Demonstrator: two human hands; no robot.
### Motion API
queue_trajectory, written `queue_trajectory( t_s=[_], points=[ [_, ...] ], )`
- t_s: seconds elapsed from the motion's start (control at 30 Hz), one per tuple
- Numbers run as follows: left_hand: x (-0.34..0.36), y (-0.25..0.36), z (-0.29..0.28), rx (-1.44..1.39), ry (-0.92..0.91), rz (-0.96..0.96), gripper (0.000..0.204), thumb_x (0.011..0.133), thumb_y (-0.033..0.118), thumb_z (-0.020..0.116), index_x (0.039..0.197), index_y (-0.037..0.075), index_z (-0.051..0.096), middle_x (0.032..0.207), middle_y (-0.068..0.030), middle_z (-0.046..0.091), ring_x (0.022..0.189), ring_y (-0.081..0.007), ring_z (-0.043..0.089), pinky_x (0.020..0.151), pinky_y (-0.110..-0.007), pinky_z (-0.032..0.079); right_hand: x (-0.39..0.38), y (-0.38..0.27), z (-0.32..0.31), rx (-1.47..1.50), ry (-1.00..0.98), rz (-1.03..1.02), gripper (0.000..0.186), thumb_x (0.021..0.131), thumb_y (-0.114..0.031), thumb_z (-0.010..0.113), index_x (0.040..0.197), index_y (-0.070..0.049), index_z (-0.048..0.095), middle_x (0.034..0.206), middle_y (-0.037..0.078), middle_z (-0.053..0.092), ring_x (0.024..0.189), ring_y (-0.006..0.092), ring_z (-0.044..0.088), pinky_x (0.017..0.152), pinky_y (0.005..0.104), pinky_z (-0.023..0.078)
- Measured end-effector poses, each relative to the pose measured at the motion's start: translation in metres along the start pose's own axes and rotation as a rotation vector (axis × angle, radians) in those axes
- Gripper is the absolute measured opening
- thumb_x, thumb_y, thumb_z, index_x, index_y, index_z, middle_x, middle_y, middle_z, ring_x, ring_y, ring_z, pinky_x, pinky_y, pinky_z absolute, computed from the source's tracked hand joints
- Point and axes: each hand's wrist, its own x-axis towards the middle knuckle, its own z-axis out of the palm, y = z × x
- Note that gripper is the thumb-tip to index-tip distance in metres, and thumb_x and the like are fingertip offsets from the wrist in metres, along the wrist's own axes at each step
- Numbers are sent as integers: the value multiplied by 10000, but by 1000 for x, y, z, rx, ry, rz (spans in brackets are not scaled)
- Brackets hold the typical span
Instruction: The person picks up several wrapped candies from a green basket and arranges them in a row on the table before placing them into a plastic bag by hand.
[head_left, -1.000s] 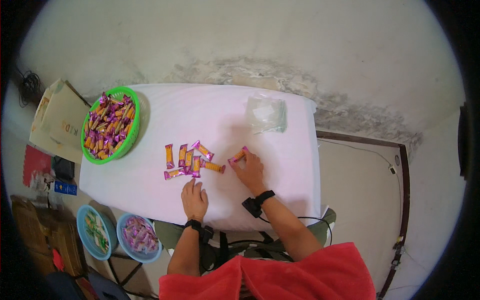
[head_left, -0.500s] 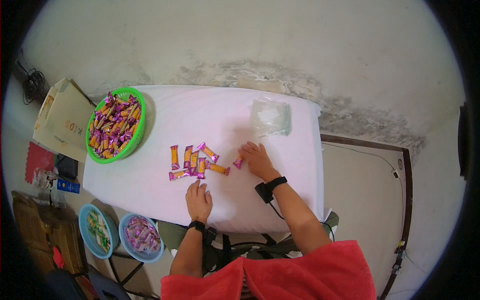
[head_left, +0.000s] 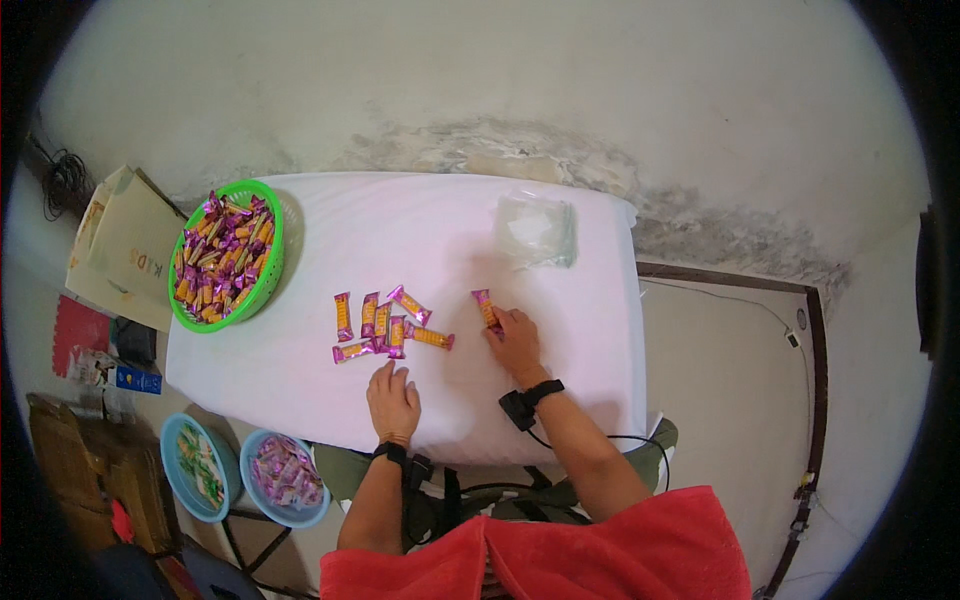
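Observation:
On the white-covered table (head_left: 280, 380), my right hand (head_left: 515, 348) has its fingers closed on the lower end of a purple-and-orange wrapped snack (head_left: 482, 302), right of a loose group. Several similar packets (head_left: 430, 336) make up that group, some overlapping. Just below them my left hand (head_left: 393, 402) lies on the cloth, fingers apart and slightly bent, holding nothing. A green basket (head_left: 273, 270) at the back left is heaped with the same kind of packet. Toward the back right lies a stack of clear plastic bags (head_left: 535, 228).
Two blue basins (head_left: 228, 460) with wrapped items sit below the table's left corner. A cream paper bag (head_left: 115, 245) and brown cardboard (head_left: 75, 450) are at the left. A stained wall (head_left: 480, 80) runs behind the table. A thin cable (head_left: 740, 302) crosses the floor at right.
My right hand shifted up over the single packet, then back down. That packet has turned from a slant rising rightward to one leaning the other way. My left hand stays below the group.

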Motion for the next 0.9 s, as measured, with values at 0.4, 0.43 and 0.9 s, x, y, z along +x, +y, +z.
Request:
queue_trajectory(
  t_s=[0.4,0.43,0.9],
  points=[
    [-1,-1,1,-6,10,11,286,787,115,610,1064,48,582,1217,-165,530,1122,-358,479,948,-471,383,-21,-3,1,-158,193,-12,539,826,-308,639,1286,-75,483,1259,150,501,1194,323,437,971,468,336],
    [-1,0,1,4,10,13,286,787,115,610,1064,48,582,1217,-165,530,1122,-358,479,948,-471,383,-20,-2,0,-162,163,-31,537,837,-303,623,1298,-72,473,1305,153,472,1234,326,404,997,480,316],
    [84,67,5,13,-84,-110,349,830,167,611,1160,66,559,1129,-164,554,1079,-338,500,915,-453,369,-19,-2,-4,-257,-16,-91,461,904,-262,534,1348,-174,444,1333,75,465,1266,268,389,998,519,321]
  ],
)
